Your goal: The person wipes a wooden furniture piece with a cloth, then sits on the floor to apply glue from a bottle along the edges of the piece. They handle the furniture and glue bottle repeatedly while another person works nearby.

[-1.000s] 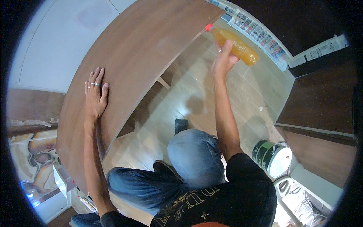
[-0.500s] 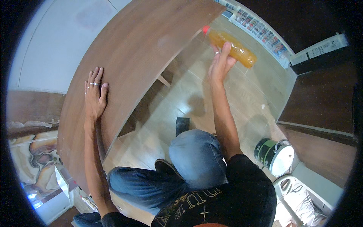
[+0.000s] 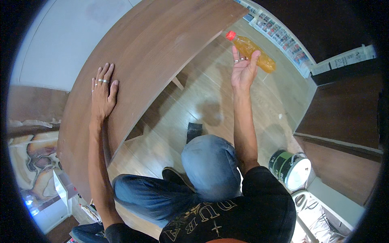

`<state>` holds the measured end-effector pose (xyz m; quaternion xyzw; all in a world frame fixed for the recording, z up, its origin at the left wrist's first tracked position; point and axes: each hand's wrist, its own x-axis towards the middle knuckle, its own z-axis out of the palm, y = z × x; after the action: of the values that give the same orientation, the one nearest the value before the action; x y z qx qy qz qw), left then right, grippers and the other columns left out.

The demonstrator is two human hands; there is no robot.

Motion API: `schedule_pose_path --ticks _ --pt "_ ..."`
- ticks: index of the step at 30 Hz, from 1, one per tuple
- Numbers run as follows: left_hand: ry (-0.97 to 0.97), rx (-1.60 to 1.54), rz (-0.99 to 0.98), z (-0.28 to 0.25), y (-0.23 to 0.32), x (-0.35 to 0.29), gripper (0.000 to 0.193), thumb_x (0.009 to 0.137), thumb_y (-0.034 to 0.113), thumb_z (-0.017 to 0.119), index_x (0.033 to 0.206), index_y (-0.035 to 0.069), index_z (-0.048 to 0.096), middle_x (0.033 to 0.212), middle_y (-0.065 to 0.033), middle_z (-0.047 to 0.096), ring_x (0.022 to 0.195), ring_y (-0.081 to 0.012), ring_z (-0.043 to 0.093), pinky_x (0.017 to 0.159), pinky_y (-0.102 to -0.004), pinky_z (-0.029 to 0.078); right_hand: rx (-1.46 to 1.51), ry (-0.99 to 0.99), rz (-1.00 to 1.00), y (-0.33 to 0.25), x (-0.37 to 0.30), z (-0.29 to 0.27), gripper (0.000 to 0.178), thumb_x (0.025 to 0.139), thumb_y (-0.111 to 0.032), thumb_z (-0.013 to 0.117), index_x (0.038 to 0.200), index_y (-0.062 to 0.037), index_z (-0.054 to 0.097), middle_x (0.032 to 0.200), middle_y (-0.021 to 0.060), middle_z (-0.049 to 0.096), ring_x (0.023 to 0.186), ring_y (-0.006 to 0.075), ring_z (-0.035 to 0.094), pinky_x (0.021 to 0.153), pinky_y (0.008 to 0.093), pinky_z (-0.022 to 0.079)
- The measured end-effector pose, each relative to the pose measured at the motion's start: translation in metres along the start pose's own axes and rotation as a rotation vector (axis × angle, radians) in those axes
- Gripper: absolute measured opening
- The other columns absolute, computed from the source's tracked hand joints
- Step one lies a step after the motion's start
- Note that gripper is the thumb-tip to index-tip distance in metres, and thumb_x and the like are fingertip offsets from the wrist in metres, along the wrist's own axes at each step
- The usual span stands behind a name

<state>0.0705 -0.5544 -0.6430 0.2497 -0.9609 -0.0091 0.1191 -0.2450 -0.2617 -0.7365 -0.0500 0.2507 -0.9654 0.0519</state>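
Observation:
My left hand (image 3: 104, 91) lies flat on a long brown wooden panel (image 3: 162, 48), its fingers slightly spread and rings on some of them. Out ahead to the right, my right hand (image 3: 244, 72) grips a clear plastic bottle (image 3: 256, 54) of yellow-orange liquid. The bottle is tilted, its red cap pointing up and left toward the panel's edge. Fingers pass behind the bottle and the thumb lies along its near side. Between the cap and the panel edge a small gap shows.
Below the panel stretches a light tiled floor (image 3: 219, 89) with a small dark piece (image 3: 194, 132) by my knee. A green and black bucket (image 3: 282, 164) with a white lid stands at right. Newspaper sheets (image 3: 279, 37) line the far floor edge, beside dark brown boards (image 3: 344, 115).
My right hand and the bottle have shifted slightly right, with the cap moving away from the panel's edge. The left hand stays on the panel.

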Motion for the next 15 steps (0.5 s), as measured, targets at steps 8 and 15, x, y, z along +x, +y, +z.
schedule_pose_path --ticks 8,15 --pt "-0.001 0.005 0.002 -0.002 0.001 0.0 0.053 0.105 0.04 0.042 0.154 0.019 0.042 0.161 -0.0087 0.036 0.152 -0.0314 0.025 0.124 -0.053 0.016 -0.007 -0.087 -0.027 0.009 0.005 0.003 0.044 0.101 -0.032 0.062 0.138 -0.0128 0.046 0.139 0.0088 0.055 0.129 0.0277 0.055 0.108 0.0572 0.048" --pt "-0.003 -0.003 0.001 0.002 0.0 0.002 0.053 0.104 0.04 0.044 0.154 0.02 0.042 0.161 -0.0081 0.036 0.152 -0.031 0.025 0.124 -0.0536 0.015 -0.224 -0.06 -0.226 0.024 -0.011 0.004 0.037 0.105 -0.02 0.057 0.138 -0.0114 0.044 0.137 0.0087 0.054 0.127 0.027 0.056 0.106 0.0572 0.049"
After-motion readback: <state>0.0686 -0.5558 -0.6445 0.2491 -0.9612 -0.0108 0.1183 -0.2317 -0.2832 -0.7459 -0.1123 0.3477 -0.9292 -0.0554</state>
